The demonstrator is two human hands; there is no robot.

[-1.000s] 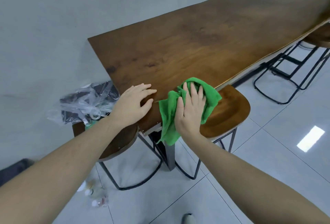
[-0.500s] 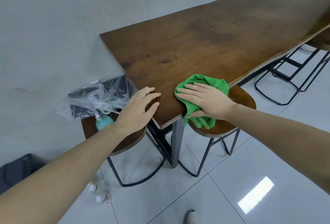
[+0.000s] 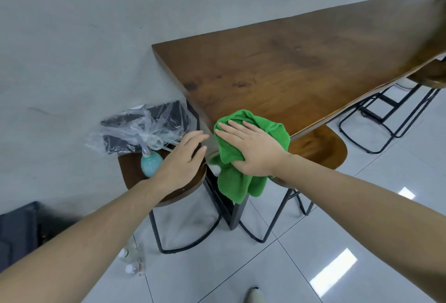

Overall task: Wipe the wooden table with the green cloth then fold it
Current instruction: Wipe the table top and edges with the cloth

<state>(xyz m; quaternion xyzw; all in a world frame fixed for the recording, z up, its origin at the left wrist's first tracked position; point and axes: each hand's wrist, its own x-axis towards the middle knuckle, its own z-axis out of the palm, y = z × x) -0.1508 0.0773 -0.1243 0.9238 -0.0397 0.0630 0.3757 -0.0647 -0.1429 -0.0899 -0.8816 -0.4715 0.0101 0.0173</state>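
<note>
The right hand (image 3: 253, 148) presses the green cloth (image 3: 243, 157) flat-fingered onto the wooden table (image 3: 301, 68) at its near left corner. The left hand (image 3: 183, 160) rests beside it, fingers straight, gripping nothing

The right hand (image 3: 251, 150) presses a crumpled green cloth (image 3: 237, 179) flat-fingered on the near corner of the long brown wooden table (image 3: 301, 66); the left hand (image 3: 181, 160) rests beside it at the table's end.

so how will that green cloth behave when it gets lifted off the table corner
Probably floppy: the green cloth bunches under the right hand and droops over the wooden table edge. Likely light for its size, and it looks fuzzy, so it should grip easily rather than slip.
</note>
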